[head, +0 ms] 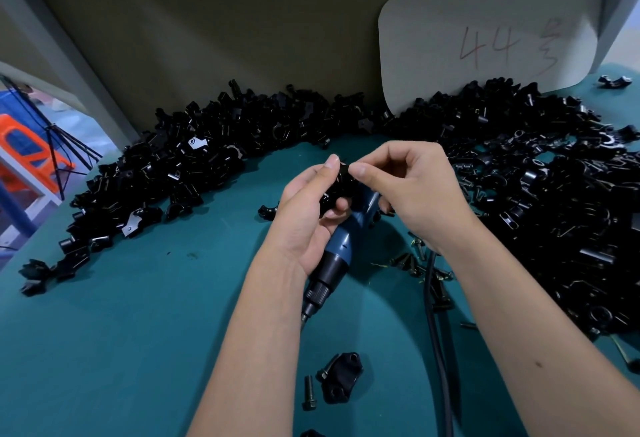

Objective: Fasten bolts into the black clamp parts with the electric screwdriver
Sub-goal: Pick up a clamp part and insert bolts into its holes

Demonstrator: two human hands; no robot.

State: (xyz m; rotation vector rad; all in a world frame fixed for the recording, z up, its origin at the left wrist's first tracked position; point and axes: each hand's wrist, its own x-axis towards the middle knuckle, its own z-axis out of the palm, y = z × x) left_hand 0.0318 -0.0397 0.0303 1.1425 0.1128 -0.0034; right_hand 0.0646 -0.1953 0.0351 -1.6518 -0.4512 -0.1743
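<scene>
Black and small, the clamp part (341, 182) sits up between the two hands, above the green table (138, 332). The left hand (308, 214) curls its fingers and thumb around the part from the left. The right hand (412, 190) pinches the top of the part with its thumb and first finger, and its other fingers are curled in. If a bolt is between those fingertips, it is too small and hidden to tell.

Just under the fingers lies the electric screwdriver (337, 256). It is blue with a black tip end, and that end points down toward the person. Its top end is hidden behind the hands, so you cannot tell which hand, if any, holds it. A black cord (437, 339) runs down below the right wrist.

Near the cord, under the right hand, lie some loose bolts (412, 263). Lower, closer to the person than both hands, sits another black clamp piece (343, 381) with one bolt (308, 391) just beside it.

Far past the fingertips, a big heap of black clamp parts (346, 117) curves around both sides. A white card (485, 34) with "44" stands behind the heap on the right.
</scene>
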